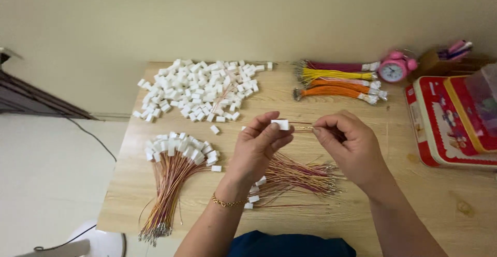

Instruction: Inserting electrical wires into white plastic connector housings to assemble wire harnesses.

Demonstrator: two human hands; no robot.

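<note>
Head view of a wooden table (429, 195). The left hand (256, 151) pinches a small white plastic connector (280, 124) between thumb and fingertips, held above the middle of the table. The right hand (348, 139) is closed on a thin wire (302, 128) whose metal tip lies just at the connector's open end.

Risks, as judged: the tip may miss its slot or bend if the wire meets the connector at an angle; a loose pinch could let the connector twist or drop into the loose wires (300, 177) lying below the hands.

Pose: both forearms rise from the near edge, wrists lifted, hands facing each other and nearly touching; the left wrist bears a gold bracelet (226, 202).

Nearby lie a heap of white connectors (199, 89), a bundle of finished wires with connectors (173, 166), coloured wire bundles (336, 81), a pink alarm clock (394, 68) and a red tin (445, 122).
</note>
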